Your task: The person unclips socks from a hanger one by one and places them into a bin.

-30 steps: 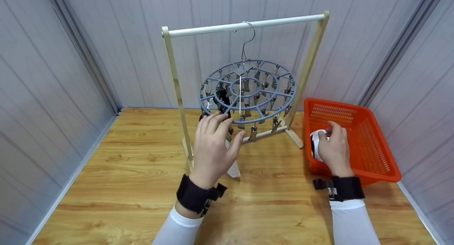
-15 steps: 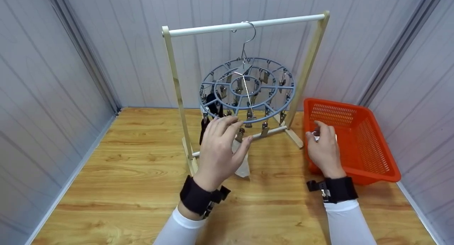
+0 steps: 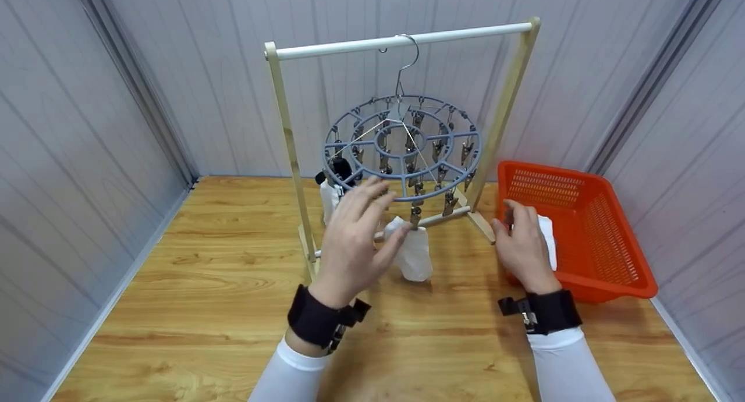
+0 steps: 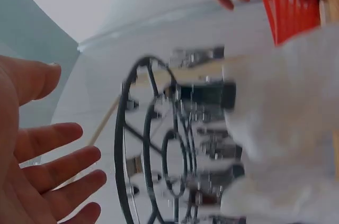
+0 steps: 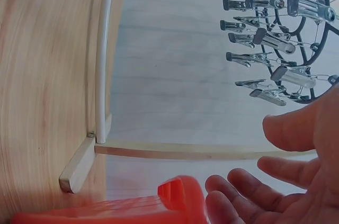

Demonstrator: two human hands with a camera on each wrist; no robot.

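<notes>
My left hand [image 3: 355,239] is raised at the front of a round blue-grey clip hanger [image 3: 401,175], fingers spread and holding nothing. Right beside its thumb, a white sock-like cloth [image 3: 414,256] hangs from a front clip; in the left wrist view the white cloth [image 4: 286,97] looms large next to the metal clips. Black and white pieces [image 3: 330,198] hang at the hanger's left, partly hidden by that hand. My right hand [image 3: 525,248] hovers at the left rim of the orange basket [image 3: 617,233], its fingers loosely bent with nothing between them.
A wooden stand with a white top bar [image 3: 465,35] carries the hanger by its hook. Inside the basket lies a white cloth [image 3: 547,242], partly behind my right hand. Bare metal clips [image 5: 275,41] dangle around the rings. Panelled walls enclose the wooden tabletop [image 3: 204,285].
The hanger has turned, bringing the hanging white cloth rightward out from behind my left hand. My right hand has moved left, from over the basket to its left rim, uncovering the cloth inside.
</notes>
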